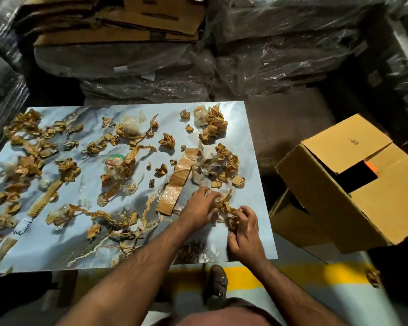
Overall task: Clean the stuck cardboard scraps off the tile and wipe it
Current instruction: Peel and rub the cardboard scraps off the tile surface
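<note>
Bare forearms, dark shorts (apparently), and a brown buckled sandal [218, 284] on one foot.

open cardboard box [353, 184] right | flattened cartons [127, 22] behind | plastic-wrapped stacks [280, 55]

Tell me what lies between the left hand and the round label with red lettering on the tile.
In the head view, a flat cardboard strip under clear tape lies between the left hand and the round label, plus small loose scraps.
</note>
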Demonstrator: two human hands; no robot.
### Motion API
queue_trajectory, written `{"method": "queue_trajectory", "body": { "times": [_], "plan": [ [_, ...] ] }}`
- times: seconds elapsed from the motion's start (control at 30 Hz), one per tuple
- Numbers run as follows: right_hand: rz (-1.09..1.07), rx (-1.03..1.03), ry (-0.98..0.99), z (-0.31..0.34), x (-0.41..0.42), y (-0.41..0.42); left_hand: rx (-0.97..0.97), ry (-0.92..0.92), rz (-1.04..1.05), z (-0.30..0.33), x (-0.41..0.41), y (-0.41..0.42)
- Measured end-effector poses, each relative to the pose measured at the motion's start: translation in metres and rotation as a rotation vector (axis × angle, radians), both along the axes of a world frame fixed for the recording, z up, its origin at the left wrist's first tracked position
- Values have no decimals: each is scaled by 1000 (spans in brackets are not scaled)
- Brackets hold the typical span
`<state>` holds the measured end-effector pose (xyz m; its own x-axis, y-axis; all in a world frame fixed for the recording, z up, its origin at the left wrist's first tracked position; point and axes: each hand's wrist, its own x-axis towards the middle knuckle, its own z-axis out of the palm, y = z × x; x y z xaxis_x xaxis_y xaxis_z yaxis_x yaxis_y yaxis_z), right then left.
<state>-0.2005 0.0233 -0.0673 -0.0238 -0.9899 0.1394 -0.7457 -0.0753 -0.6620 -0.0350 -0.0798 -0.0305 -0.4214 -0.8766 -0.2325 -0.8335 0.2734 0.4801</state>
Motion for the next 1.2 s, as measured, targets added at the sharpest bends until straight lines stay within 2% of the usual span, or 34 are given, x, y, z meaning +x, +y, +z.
{"method": "queue_trajectory", "body": {
  "times": [0.07,0.23,0.3,0.4,0.47,0.6,0.73,0.83,0.97,1.1,1.2],
  "plan": [
    [-23,35,-13,0,2,-3,-26,83,29,-7,-1,12],
    [69,158,196,-3,6,-10,26,165,89,-15,-14,30],
    [90,191,256,-3,13,-18,122,245,181,-16,-24,39],
    [80,187,283,0,22,-29,338,474,360,-12,-33,45],
    [35,158,300,0,26,-33,384,558,369,-10,-29,44],
    [-37,110,247,-2,33,-48,323,464,239,-12,-17,41],
    [55,111,256,-8,25,-60,-38,71,256,-6,-16,54],
    [75,113,243,-7,22,-60,-91,-70,351,-10,-4,64],
    [123,44,103,-8,17,-55,39,1,350,-33,2,70],
    [222,41,14,-5,9,-58,-5,249,386,-35,-9,54],
    [255,47,-3,-4,4,-56,6,330,367,-30,-13,33]
  ]
}}
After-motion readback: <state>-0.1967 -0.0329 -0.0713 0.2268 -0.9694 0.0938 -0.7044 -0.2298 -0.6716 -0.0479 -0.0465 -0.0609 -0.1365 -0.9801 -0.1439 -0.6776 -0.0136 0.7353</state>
